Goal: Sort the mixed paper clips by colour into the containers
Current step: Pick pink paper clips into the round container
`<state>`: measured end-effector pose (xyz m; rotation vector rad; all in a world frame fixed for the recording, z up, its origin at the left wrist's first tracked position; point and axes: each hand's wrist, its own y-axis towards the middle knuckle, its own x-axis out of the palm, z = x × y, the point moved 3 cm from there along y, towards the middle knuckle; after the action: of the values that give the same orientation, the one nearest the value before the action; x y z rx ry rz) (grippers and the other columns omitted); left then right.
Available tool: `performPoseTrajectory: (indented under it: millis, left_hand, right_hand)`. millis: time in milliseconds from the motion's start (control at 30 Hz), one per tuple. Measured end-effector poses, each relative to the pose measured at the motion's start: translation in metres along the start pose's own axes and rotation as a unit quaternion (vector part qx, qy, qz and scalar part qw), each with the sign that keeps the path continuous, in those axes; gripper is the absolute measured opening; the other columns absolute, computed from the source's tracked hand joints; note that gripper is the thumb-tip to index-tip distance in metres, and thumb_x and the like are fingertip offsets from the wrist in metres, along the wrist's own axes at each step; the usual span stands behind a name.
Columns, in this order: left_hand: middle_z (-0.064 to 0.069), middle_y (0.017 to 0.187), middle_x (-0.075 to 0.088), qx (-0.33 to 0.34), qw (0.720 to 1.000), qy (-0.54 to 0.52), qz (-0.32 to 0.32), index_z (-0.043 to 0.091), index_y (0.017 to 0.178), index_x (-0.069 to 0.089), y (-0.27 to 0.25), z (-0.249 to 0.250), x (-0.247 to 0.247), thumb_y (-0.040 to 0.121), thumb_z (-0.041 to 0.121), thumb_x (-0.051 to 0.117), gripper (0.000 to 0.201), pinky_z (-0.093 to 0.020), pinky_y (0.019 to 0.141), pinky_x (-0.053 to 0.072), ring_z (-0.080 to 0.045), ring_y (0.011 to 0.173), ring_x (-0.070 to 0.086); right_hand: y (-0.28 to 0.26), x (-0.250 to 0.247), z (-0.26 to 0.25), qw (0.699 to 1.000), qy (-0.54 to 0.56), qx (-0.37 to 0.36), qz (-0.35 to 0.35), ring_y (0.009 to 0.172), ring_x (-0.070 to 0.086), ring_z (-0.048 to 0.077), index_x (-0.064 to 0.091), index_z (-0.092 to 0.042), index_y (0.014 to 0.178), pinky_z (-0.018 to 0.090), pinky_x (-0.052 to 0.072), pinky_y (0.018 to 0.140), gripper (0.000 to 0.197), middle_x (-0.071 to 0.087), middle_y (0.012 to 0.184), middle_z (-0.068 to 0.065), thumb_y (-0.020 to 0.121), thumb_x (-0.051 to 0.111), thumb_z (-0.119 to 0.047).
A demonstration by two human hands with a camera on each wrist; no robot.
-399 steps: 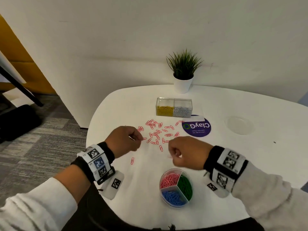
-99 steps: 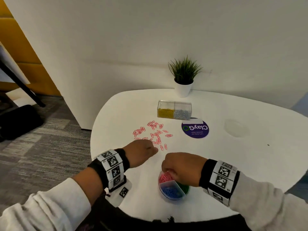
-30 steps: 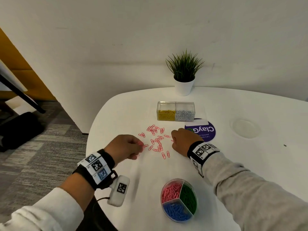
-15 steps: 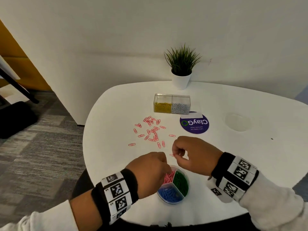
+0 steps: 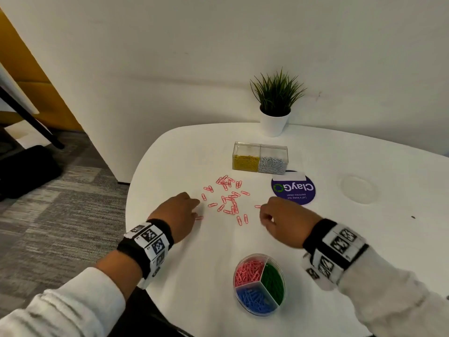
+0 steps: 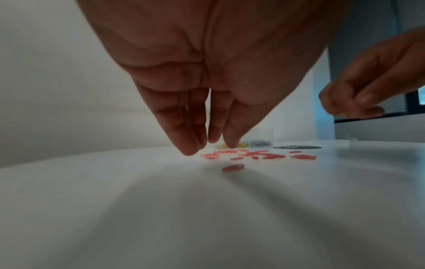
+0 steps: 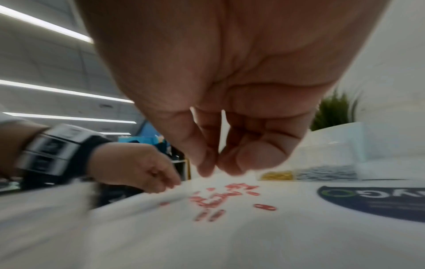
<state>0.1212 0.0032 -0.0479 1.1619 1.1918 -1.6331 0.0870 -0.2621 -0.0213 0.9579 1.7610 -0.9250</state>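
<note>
Head: I see pink clips (image 5: pixel 228 198) scattered on counter (image 5: pixel 170 166), round container (image 5: pixel 259 284) at 6 o'clock | left wrist: left hand (image 6: pixel 207 76) fingers straight, holding nothing | right wrist: right hand (image 7: pixel 230 91) fingertips curled together, blurred; cannot tell if pinching.

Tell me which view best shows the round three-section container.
Head view: the round container sits near the table's front edge, seen from above, pink, green and blue paper clips each in their own section. Neither wrist view shows it; both look away from it towards the loose pink clips.
</note>
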Motion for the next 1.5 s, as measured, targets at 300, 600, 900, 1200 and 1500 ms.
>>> performPoseTrajectory:
  millis: [300,600,900,1200,1500]
  left_hand:
    - [0.003,0.106,0.053,0.005,1.000,0.023,-0.013,0.026,0.094,0.053,0.003,0.016,0.011,0.091,0.020,0.044,0.011,-0.029,0.070,0.041,-0.020,0.089,0.054]
    - [-0.006,0.071,0.061,-0.167,0.853,-0.493,0.040,0.014,0.095,0.066,0.021,-0.020,0.004,0.087,0.004,0.054,0.018,-0.032,0.055,0.054,-0.020,0.060,0.057]
    - [-0.006,0.071,0.053,-0.170,0.855,-0.491,-0.011,0.007,0.077,0.057,0.036,-0.010,0.001,0.093,0.008,0.053,0.016,-0.030,0.058,0.045,-0.022,0.061,0.049]
    - [-0.002,0.124,0.057,-0.021,1.000,-0.003,0.012,0.020,0.125,0.055,0.034,0.031,0.005,0.090,0.061,0.053,0.053,-0.032,0.091,0.045,-0.022,0.113,0.056]
    - [-0.006,0.110,0.061,0.047,0.998,0.049,0.001,0.016,0.108,0.054,0.031,0.047,0.005,0.097,0.023,0.044,0.017,-0.028,0.072,0.037,-0.025,0.096,0.059]
  right_hand:
    - [0.065,0.017,0.021,0.985,-0.163,0.017,-0.054,0.100,0.058,0.025,0.053,-0.015,0.115,0.033,0.046,0.076,0.020,0.055,0.114,0.005,0.099,0.044,-0.022]
    - [0.060,0.017,0.027,0.997,-0.062,0.010,-0.040,0.088,0.054,0.019,0.048,-0.024,0.102,0.035,0.050,0.079,0.008,0.052,0.106,-0.002,0.094,0.052,-0.023]
    - [0.060,0.015,0.029,0.994,0.072,0.076,-0.015,0.081,0.052,0.014,0.052,-0.023,0.104,0.026,0.043,0.070,0.018,0.053,0.090,-0.006,0.090,0.053,-0.013]
    - [0.073,0.023,-0.005,0.996,-0.028,0.054,-0.070,0.100,0.056,0.025,0.055,-0.016,0.107,0.033,0.045,0.079,0.023,0.056,0.108,0.003,0.093,0.055,-0.034]
    - [0.073,0.033,-0.014,0.996,-0.072,0.038,-0.043,0.100,0.058,0.029,0.051,-0.012,0.116,0.033,0.044,0.076,0.026,0.057,0.113,0.010,0.090,0.052,-0.011]
